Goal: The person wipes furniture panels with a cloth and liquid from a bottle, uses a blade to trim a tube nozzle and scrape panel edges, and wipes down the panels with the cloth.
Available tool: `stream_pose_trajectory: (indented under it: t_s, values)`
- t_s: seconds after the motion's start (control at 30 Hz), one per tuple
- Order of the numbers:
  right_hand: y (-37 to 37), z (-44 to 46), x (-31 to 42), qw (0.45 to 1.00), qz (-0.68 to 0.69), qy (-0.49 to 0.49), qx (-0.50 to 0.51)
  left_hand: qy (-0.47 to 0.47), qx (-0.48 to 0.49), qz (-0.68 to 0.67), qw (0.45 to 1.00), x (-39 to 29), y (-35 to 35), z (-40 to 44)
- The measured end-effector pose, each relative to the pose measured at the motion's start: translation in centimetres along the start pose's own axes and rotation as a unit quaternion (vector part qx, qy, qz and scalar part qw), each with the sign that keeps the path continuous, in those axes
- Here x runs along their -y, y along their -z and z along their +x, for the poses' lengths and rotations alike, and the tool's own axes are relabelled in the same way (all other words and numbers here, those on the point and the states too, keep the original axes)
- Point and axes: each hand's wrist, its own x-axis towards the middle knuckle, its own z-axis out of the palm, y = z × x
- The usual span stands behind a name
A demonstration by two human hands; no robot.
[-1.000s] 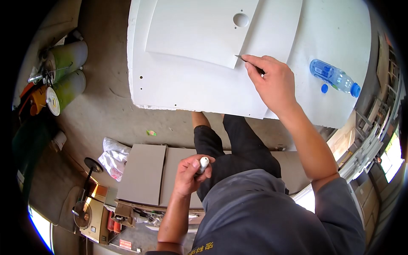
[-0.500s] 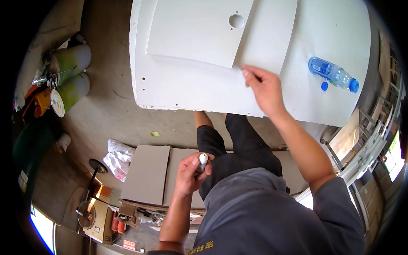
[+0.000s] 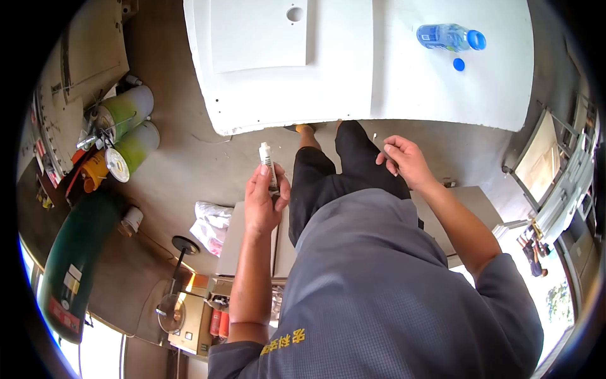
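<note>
My left hand (image 3: 266, 201) is closed around a small white tube (image 3: 265, 153) with dark print and a white tip pointing up, held in front of my left thigh. My right hand (image 3: 407, 163) hovers over my right thigh with its thumb and fingers drawn together. What they pinch, if anything, is hidden. A tiny white piece (image 3: 375, 136) shows just beyond those fingers; I cannot tell whether it is on the floor or in the air. Beyond both hands lies a large white panel (image 3: 338, 95), and neither hand touches it.
On the panel lie a clear plastic bottle (image 3: 447, 38) and a blue cap (image 3: 459, 64). Green-and-white drums (image 3: 136, 140) stand at the left. Behind me are a grey board (image 3: 464, 218), a white plastic bag (image 3: 211, 222) and a fan (image 3: 171, 313).
My right hand has drawn back from over the panel to above my thigh. My left hand has raised the tube forward. The view has shifted, so the panel sits higher.
</note>
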Motion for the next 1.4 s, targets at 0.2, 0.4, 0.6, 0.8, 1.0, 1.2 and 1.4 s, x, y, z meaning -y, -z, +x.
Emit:
stream_pose_trajectory:
  t_s: [0.2,0.4,0.6,0.8,1.0,1.2,1.4]
  values:
    - [2.6,-0.4,-1.3,0.996,0.089,-0.004,-0.028,0.01,0.042,0.056,0.997,-2.1,-2.1,-0.5]
    - [1.9,1.0,0.1,0.989,0.133,0.055,-0.018,0.005,0.151,0.086,0.985,-4.1,-5.0,-0.8]
    - [4.2,1.4,-1.2,0.975,0.159,0.138,-0.076,0.03,0.101,0.24,0.965,-4.2,-9.7,3.3]
    - [12.8,4.9,-3.6,0.932,0.084,0.109,-0.335,0.073,0.136,0.401,0.903,3.5,-15.8,16.5]
    - [17.2,7.5,-2.2,0.894,-0.077,0.134,-0.421,0.129,0.155,0.462,0.863,7.9,-24.2,21.2]
    - [12.0,5.5,0.9,0.923,0.022,0.215,-0.319,0.06,0.218,0.461,0.858,8.8,-24.8,20.2]
    - [7.3,2.1,3.3,0.878,0.255,0.314,-0.258,0.073,0.255,0.346,0.9,3.4,-25.0,14.6]
